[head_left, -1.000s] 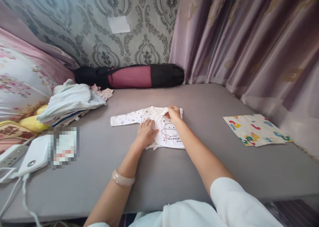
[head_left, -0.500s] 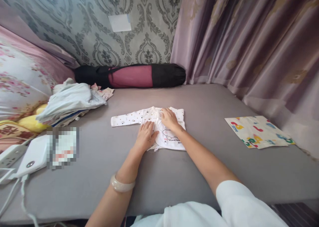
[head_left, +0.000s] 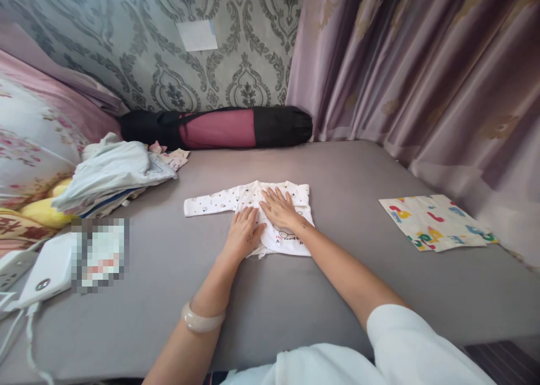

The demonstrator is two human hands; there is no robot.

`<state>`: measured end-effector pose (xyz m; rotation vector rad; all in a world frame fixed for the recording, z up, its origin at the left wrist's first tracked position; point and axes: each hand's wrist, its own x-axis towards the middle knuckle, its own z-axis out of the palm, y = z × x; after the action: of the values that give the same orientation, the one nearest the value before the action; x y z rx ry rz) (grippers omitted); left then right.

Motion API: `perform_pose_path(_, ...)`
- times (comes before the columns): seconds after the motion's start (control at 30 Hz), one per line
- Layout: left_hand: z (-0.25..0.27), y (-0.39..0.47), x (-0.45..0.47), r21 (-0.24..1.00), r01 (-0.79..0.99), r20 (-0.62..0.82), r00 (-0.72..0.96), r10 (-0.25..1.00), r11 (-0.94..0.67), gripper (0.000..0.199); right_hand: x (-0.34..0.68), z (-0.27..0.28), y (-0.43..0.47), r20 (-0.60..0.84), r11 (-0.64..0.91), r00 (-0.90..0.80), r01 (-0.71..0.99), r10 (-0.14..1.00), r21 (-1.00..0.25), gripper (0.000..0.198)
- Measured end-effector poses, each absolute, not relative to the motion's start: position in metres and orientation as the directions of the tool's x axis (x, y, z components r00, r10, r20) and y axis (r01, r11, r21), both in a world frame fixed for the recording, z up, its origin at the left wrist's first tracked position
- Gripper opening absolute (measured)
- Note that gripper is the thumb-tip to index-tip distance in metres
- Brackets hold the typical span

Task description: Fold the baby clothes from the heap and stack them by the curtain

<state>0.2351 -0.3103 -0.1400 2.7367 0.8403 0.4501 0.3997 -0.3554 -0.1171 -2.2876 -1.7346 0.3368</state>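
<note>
Fingers (head_left: 270, 198) on both hands are stretched out and grip nothing: the left hand (head_left: 244, 232) and the right hand (head_left: 282, 211) rest side by side on a little white shirt (head_left: 250, 195) in the middle of the grey surface (head_left: 270, 306). One sleeve sticks out to the left. If a hand slides sideways, the soft cloth could bunch up and get wrinkles. Clothes (head_left: 120, 168) sit in a pile on the left, by a flowery pillow (head_left: 36, 140). A bright cloth (head_left: 441, 222) lies on the right. At the back are a long bag (head_left: 217, 129), a wall (head_left: 139, 41) with swirly shapes and a purple curtain (head_left: 363, 75).
</note>
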Motion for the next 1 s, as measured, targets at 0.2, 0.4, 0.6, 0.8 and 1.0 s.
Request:
perform_pose_path(0.2,-0.138,-0.313,0.234,0.312,0.515,0.219,0.779,0.588,-0.798,0.047,0.419,-0.114,-0.367,-0.018,-0.348,0.358,0.896,0.934,-0.277,0.069)
perform_pose_path(0.4,-0.134,-0.318,0.236,0.298,0.511,0.217,0.786,0.578,-0.806,0.051,0.422,-0.122,-0.380,0.008,-0.362,0.369,0.915,0.929,-0.181,0.060)
perform_pose_path(0.6,-0.134,-0.318,0.235,0.296,0.528,0.213,0.776,0.594,-0.796,0.050,0.426,-0.117,-0.381,-0.013,-0.356,0.362,0.911,0.932,-0.209,0.061)
perform_pose_path(0.8,-0.134,-0.321,0.236,0.301,0.513,0.226,0.780,0.583,-0.804,0.051,0.440,-0.124,-0.391,0.060,-0.500,0.509,0.857,0.858,-0.123,0.071)
perform_pose_path(1.0,-0.133,-0.323,0.238,0.300,0.523,0.189,0.788,0.587,-0.798,0.053,0.448,-0.134,-0.392,0.045,-0.498,0.504,0.861,0.862,-0.107,0.071)
